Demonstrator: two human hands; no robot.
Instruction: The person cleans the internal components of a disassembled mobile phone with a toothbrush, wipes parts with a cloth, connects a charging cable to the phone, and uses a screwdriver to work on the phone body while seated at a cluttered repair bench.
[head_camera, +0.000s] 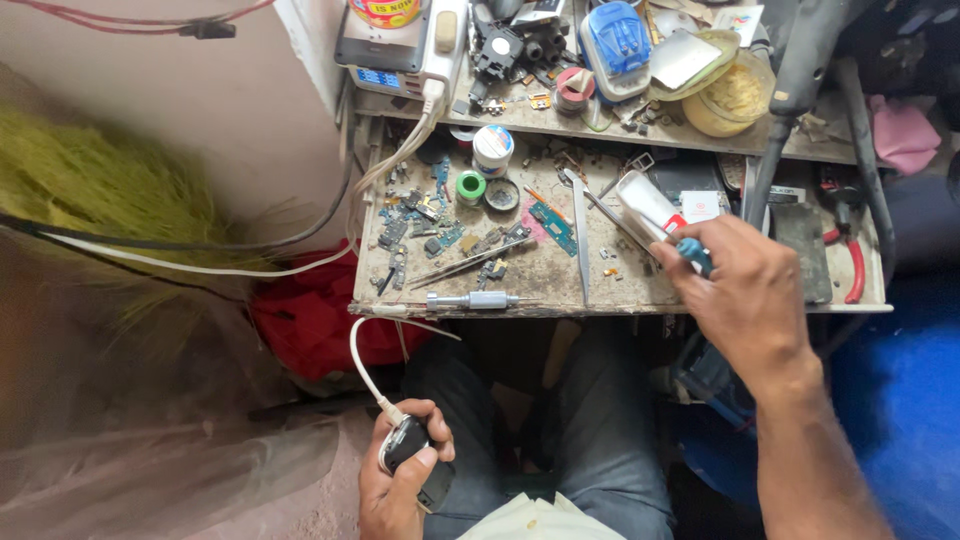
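Down low, your left hand (400, 480) wraps a small dark device (410, 445) over your lap, thumb on top, grip clamped round it. A white cable (362, 365) is plugged into its upper end and loops up toward the tabletop (620, 290) edge. Your right hand (745, 295) is up at the tabletop's front right, fingers closed on a teal-handled tool (693, 252) (only the handle end shows). Nearby lie a white tube (648, 203), tweezers (580, 235), a metal driver (475, 300), circuit board scraps (553, 225) and red-handled pliers (855, 265).
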